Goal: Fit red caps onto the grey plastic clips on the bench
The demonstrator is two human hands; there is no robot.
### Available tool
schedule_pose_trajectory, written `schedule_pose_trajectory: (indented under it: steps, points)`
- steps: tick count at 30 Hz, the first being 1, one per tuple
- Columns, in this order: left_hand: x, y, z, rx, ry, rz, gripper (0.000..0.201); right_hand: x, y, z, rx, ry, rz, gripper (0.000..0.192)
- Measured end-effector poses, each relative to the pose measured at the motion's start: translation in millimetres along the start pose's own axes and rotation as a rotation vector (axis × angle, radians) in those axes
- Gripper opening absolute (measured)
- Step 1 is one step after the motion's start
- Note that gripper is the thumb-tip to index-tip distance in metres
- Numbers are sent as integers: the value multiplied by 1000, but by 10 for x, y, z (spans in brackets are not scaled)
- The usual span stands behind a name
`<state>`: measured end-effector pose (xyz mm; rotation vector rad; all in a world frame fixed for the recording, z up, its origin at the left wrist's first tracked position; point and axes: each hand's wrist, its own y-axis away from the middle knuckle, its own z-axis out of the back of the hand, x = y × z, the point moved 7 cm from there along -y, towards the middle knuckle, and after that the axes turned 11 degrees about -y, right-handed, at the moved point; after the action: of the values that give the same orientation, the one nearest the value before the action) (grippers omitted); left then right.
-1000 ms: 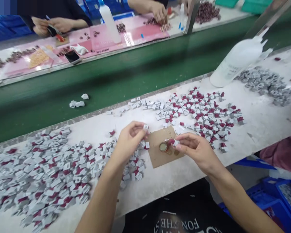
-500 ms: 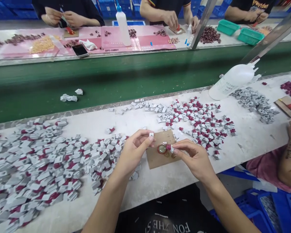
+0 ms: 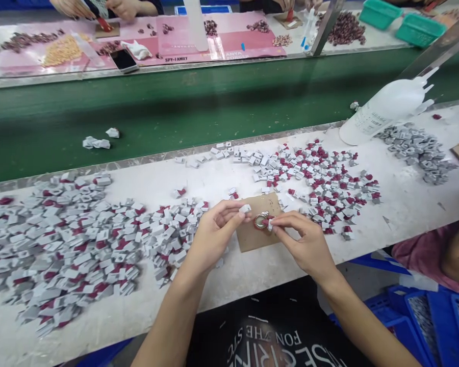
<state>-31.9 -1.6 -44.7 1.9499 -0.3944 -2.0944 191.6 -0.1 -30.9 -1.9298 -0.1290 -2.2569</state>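
**White bench, grey-and-maroon parts, two hands at a card**

White and scuffed, the bench (image 3: 413, 204) runs across the whole near side, with a green conveyor belt (image 3: 199, 117) beyond it and a second work surface past that, where other people's hands are busy at the far edge. The biggest heap of small grey and maroon pieces (image 3: 69, 250) sprawls over the bench's left part; a looser scatter of the same pieces (image 3: 321, 178) lies to the right, and an all-grey pile (image 3: 416, 150) sits further right beside a tipped white squeeze bottle (image 3: 386, 109). Between the two heaps lies a brown card (image 3: 258, 232), flat on the bench. On the card sits a small round metal cap (image 3: 260, 222) with a reddish rim. The right hand (image 3: 308, 244) pinches a tiny maroon-and-white piece (image 3: 269, 223) at its fingertips, right against the cap's edge. The left hand (image 3: 214, 232) grips a small white piece (image 3: 245, 208) between thumb and forefinger, just above the card's left corner, close beside the other hand without touching it.
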Motion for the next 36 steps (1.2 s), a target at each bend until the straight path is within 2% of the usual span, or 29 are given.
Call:
schedule_pose_trajectory:
  steps: [5, 10, 14, 19, 25, 36]
  points:
    - [-37, -3, 50, -57, -138, -66, 25, 23, -8, 2, 10, 28, 32, 15]
    - [-32, -17, 3, -36, -64, -42, 22, 46, -27, -8, 14, -6, 19, 13]
    - [-88, -24, -52, -13, -12, -62, 19, 52, -72, 52, -71, -188, -34, 7]
    - [-209, -27, -193, 77, 71, -125, 21, 45, -160, 95, -151, -421, -109, 4]
    - [-267, -21, -311, 132, 94, -144, 19, 47, -182, 54, -122, -473, -134, 5]
    - [-253, -51, -350, 146, 86, -162, 16, 73, -191, 19, -70, -479, -125, 6]
